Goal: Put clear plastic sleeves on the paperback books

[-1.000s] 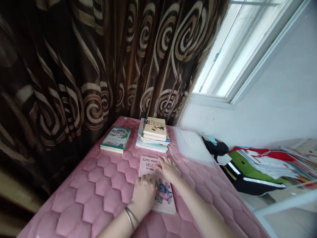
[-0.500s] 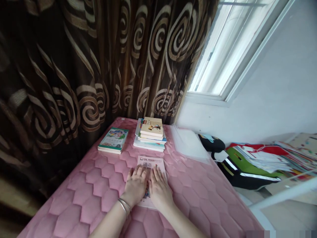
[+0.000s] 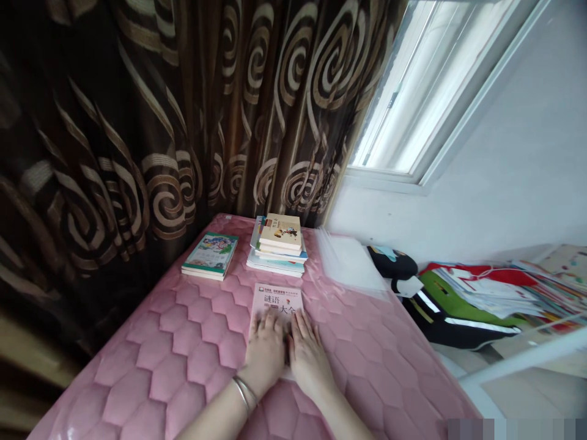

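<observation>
A pale pink book [image 3: 277,296] with dark Chinese lettering lies flat on the pink quilted mattress, front cover up. My left hand [image 3: 266,345], with bangles at its wrist, rests on the cover, fingers stretched out. Beside it my right hand [image 3: 308,349] lies along the book's right part, its fingers straight too. Both palms face down and hide the lower cover. Farther off stands a stack of books [image 3: 280,244] with a cream one on top. Left of that stack lies a green-edged book pile [image 3: 211,255].
The pink mattress [image 3: 183,342] bears the books. Clear plastic sheets [image 3: 351,263] lie at its far right. Past the right edge are a green-and-black bag [image 3: 452,305] and piled papers [image 3: 493,290]. A patterned curtain [image 3: 174,122] hangs behind and left, and a window [image 3: 408,91] is at upper right.
Both hands have slid slightly right and down over the cover, so more of its title shows. The book stays nearly in place, and the other books have not moved.
</observation>
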`<state>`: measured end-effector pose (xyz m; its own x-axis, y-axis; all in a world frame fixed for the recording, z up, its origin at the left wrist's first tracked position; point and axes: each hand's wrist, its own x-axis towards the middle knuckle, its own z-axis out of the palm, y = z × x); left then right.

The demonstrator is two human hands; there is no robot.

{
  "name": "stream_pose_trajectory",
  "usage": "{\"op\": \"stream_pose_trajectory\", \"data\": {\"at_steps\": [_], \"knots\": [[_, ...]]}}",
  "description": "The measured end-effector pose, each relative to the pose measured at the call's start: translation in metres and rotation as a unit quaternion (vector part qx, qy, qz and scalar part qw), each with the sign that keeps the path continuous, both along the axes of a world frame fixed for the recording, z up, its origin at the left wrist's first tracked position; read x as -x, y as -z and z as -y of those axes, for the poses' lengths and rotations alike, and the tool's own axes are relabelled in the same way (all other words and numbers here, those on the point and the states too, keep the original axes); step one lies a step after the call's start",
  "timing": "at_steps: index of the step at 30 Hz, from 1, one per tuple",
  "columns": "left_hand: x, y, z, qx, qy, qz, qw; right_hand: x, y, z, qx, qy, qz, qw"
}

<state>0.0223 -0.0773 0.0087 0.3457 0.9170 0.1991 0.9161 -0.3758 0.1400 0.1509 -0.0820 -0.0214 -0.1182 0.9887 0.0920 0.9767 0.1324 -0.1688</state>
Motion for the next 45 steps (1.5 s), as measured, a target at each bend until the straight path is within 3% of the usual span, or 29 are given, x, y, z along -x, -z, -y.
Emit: {"op": "stream_pose_trajectory", "data": {"at_steps": [5,11,17,22,29,35,41,45], "knots": [[-0.008,0.009,0.016,-0.034,0.028,-0.013,0.999,-0.002,-0.001,0.001,0.015,0.006,0.005,1.0],[0.015,0.016,0.007,-0.068,0.074,-0.028,0.995,0.0,-0.002,0.001,-0.014,0.006,-0.002,1.0],[0.049,0.015,0.005,-0.076,0.054,-0.019,0.995,-0.001,-0.008,0.0,0.002,0.008,-0.01,1.0],[0.053,0.016,0.006,-0.058,0.036,-0.014,0.998,0.007,-0.015,0.004,0.005,0.012,-0.003,1.0],[0.053,0.016,0.005,-0.042,0.046,-0.02,0.998,0.015,-0.014,0.016,-0.002,-0.08,-0.015,0.997],[0.051,0.012,0.006,-0.025,0.041,-0.008,0.999,-0.013,-0.02,0.011,0.049,0.049,0.008,0.998],[0.051,0.01,0.006,0.0,0.046,0.009,0.999,-0.013,-0.023,0.005,-0.028,0.083,-0.104,0.991],[0.052,0.011,0.006,0.001,0.049,0.021,0.999,-0.021,-0.019,-0.007,-0.031,0.105,-0.31,0.945]]}}
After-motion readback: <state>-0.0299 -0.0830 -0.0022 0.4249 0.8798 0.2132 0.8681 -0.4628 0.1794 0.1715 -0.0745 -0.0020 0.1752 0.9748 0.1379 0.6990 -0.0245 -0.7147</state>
